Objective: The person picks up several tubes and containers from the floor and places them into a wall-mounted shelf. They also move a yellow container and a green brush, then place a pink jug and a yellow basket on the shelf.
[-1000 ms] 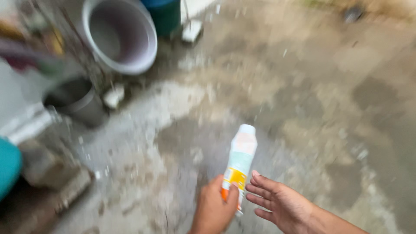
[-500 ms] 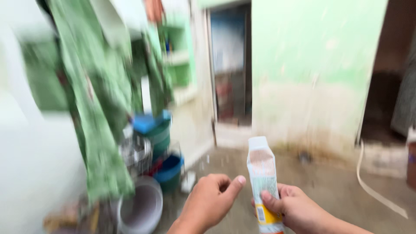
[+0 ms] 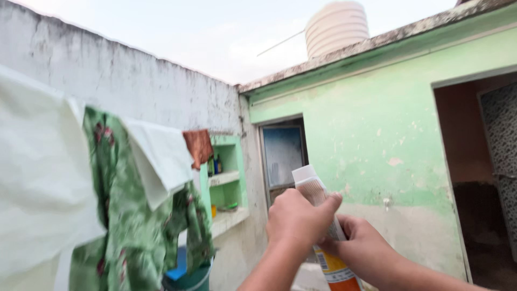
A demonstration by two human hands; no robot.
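Note:
A tube [image 3: 308, 185] with a white cap and a white-and-orange body stands upright at the lower middle of the head view. My left hand [image 3: 298, 220] wraps its fingers around the upper part, just below the cap. My right hand [image 3: 365, 249] grips the lower part from behind and from the right. The middle of the tube is hidden by my fingers; its orange lower end [image 3: 335, 271] shows between my hands.
Laundry hangs at the left: a white cloth [image 3: 37, 183], a green floral garment [image 3: 126, 226] and a rust-coloured cloth [image 3: 197, 145]. Behind are a green wall [image 3: 371, 129], a niche with shelves [image 3: 226, 178], a window [image 3: 283, 153], a dark doorway [image 3: 476, 178], a rooftop tank [image 3: 336, 24] and a blue tub [image 3: 183, 267].
The view has swung up from the ground to the walls and sky. The tube has come upright, and my left hand has closed on its upper part beside the right hand.

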